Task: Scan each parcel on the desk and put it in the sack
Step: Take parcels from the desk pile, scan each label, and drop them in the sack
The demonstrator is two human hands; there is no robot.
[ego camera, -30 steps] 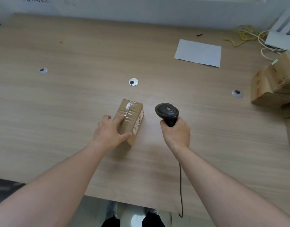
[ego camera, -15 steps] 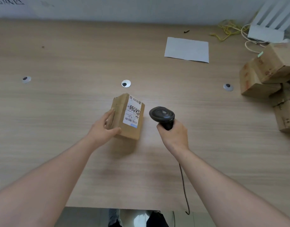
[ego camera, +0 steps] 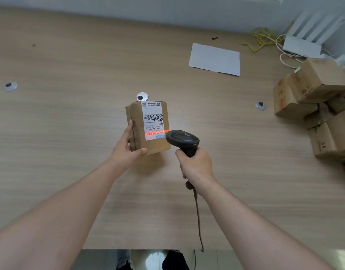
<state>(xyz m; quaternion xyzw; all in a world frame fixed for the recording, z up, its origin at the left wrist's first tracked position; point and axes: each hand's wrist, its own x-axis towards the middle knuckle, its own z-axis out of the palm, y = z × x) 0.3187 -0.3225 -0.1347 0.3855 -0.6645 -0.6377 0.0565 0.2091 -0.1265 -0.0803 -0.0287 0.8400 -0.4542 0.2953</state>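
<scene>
Left hand [ego camera: 126, 152] gripping brown cardboard parcel [ego camera: 148, 127] mid-desk, right hand [ego camera: 196, 165] wrapped round black corded scanner [ego camera: 182, 142], red beam across barcode label [ego camera: 153, 121], stacked cardboard boxes [ego camera: 315, 102] crowding right edge of bare wood-grain desk [ego camera: 60, 123]

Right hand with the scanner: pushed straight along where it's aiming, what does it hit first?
Likely the parcel: the scanner in the right hand throws its red line across the label's barcode. Gap unclear.

A brown cardboard parcel [ego camera: 148, 127] is held at its left side by the left hand [ego camera: 126, 151], its white label [ego camera: 152, 120] turned upward. A black corded scanner [ego camera: 184, 142] is gripped by the right hand [ego camera: 196, 165], and a red line is cast across the label's barcode. More cardboard boxes [ego camera: 315, 106] are stacked at the right of the wooden desk [ego camera: 70, 121], and a white sheet of paper [ego camera: 214, 59] is seen further back.
</scene>
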